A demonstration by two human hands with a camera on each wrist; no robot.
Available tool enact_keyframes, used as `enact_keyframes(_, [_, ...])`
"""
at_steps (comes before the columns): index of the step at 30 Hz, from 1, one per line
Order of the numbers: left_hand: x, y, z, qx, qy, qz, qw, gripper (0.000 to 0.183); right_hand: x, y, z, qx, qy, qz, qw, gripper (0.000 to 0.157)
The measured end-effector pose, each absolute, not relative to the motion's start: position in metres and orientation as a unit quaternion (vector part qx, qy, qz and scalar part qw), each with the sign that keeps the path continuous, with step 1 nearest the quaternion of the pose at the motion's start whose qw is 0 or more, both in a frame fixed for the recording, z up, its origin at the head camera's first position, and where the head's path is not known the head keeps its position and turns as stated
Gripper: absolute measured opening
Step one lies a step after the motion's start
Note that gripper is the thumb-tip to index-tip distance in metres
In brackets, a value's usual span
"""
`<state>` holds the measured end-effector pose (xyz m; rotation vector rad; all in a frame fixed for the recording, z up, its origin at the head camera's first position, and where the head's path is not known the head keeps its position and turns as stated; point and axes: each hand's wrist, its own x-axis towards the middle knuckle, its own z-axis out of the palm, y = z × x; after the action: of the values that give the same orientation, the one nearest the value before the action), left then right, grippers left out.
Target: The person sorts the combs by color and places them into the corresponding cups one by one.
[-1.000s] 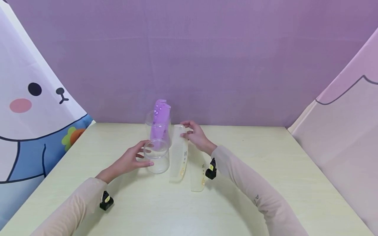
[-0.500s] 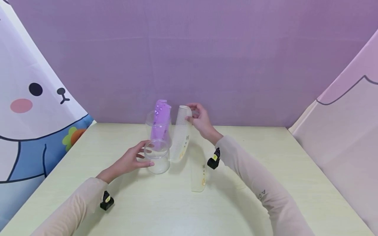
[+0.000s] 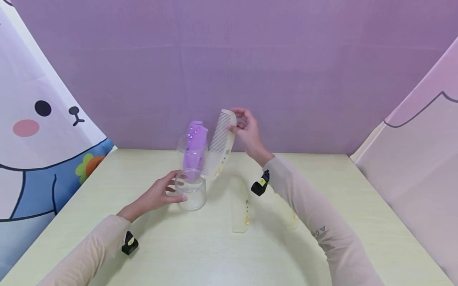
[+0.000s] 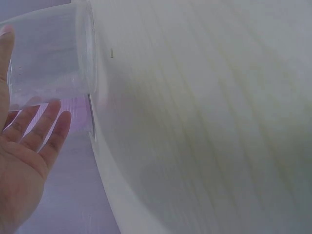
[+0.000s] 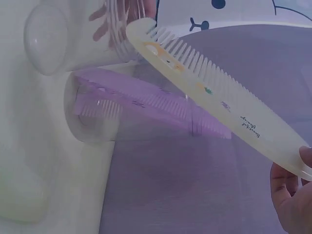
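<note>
My right hand [image 3: 248,135] pinches one end of a pale yellow comb [image 3: 223,149], raised above the table and tilted. Its lower end hangs just behind and right of the front clear plastic cup [image 3: 195,200] in the head view. In the right wrist view, the comb's teeth and small printed pictures show clearly. My left hand [image 3: 159,195] holds that front cup, thumb on the near side and fingers round the far side; the cup stands upright. Right behind it, purple combs [image 3: 196,145] stand in a second clear cup [image 3: 181,146].
One pale yellow comb [image 3: 239,208] lies on the table [image 3: 200,250] right of the cups. Another [image 3: 292,217] lies further right, partly covered by my right sleeve. A purple cloth [image 3: 304,79] hangs behind the table, with printed cloths at both sides.
My right hand has lifted the pale yellow comb off the table, upward and slightly right, tilting it. My left hand and both cups have stayed in place.
</note>
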<state>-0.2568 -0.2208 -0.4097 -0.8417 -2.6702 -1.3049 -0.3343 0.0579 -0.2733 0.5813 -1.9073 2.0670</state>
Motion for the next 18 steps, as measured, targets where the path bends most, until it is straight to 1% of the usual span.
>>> enact_keyframes(9, [-0.256,-0.221,-0.409,-0.268,-0.866,-0.422,0.026,0.078,-0.331,0.044,-0.266,0.209,-0.641,0.720,0.161,0.050])
enact_keyframes(18, [-0.256,-0.221,-0.408,-0.270,-0.866,-0.419,0.021,0.078,-0.328,0.026,-0.277,0.211,-0.664,0.699,0.160,0.047])
